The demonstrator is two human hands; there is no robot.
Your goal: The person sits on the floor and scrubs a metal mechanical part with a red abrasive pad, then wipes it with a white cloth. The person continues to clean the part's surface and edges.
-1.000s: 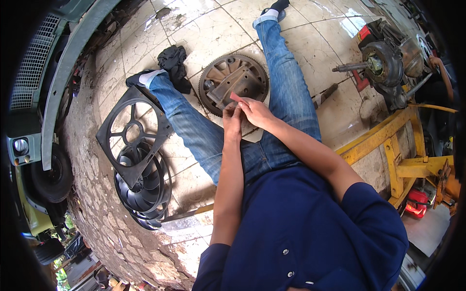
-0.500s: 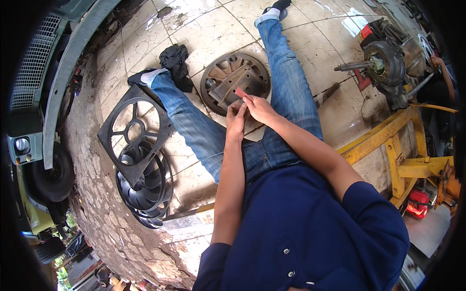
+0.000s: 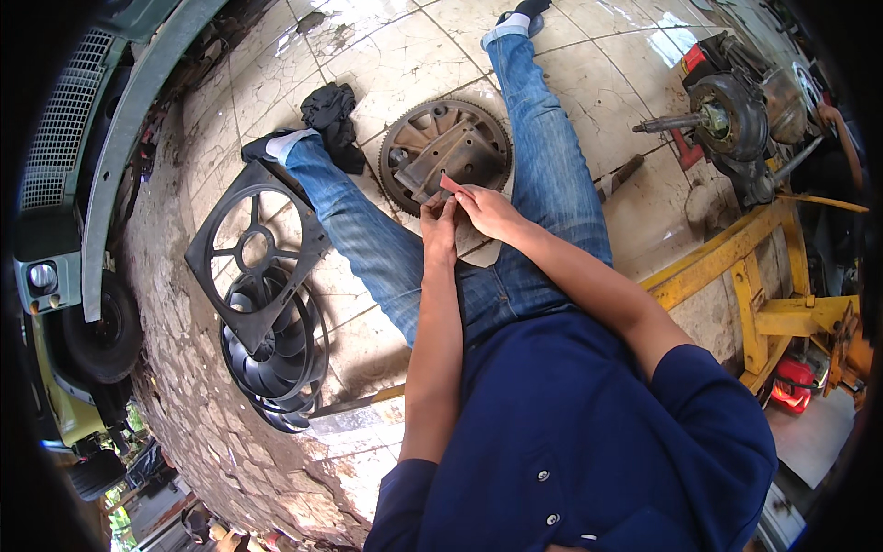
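Observation:
Between my stretched-out legs lies a large toothed flywheel (image 3: 418, 126) with a rusty metal bracket (image 3: 471, 158) on top of it. My right hand (image 3: 492, 216) pinches a small folded reddish strip that looks like sandpaper (image 3: 451, 185), its end pointing over the bracket's near edge. My left hand (image 3: 439, 235) is closed right beside it, fingertips meeting the right ones. What the left fingers grip is too small and too covered to name. Both hands are just above the near rim of the flywheel.
A black fan shroud (image 3: 208, 225) and fan (image 3: 267, 354) lie to my left. Past my left foot is a black cloth (image 3: 329, 115). On the right are a greasy gearbox-like part (image 3: 731, 120), a dark-handled tool (image 3: 625, 173) and a yellow steel frame (image 3: 713, 262). A vehicle front (image 3: 60, 184) borders the left.
Both hands have shifted slightly, the left one a little up and leftward. The reddish strip has tilted further left and down a little. The flywheel and bracket stay put.

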